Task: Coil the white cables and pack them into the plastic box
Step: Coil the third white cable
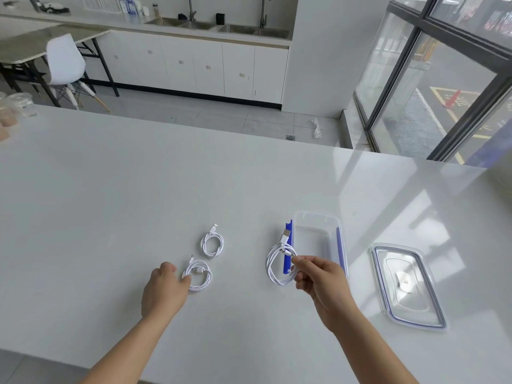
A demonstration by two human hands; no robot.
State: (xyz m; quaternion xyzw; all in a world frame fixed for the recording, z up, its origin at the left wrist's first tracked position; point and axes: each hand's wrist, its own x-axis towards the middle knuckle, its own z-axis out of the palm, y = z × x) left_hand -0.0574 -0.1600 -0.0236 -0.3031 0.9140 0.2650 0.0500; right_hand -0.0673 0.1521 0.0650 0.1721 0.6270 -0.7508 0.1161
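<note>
My right hand (318,278) pinches a coiled white cable (278,266) just left of the open plastic box (318,217), across its blue clip (288,245). Farther left, my left hand (163,289) touches the near coil (198,275) on the table (110,203), though I cannot tell if it grips; the far coil (212,243) lies just beyond. The yellow road marking (454,101) outside is too blurred to read.

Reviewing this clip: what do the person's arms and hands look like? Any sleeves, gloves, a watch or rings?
The left hand and right hand are both bare, with no gloves. No ring, watch, bracelet or wristband shows on either. Both arms are uncovered down to the lower edge of the frame, so no sleeve or cuff is in view. No markings, tape or attached cables can be seen on them.
</note>
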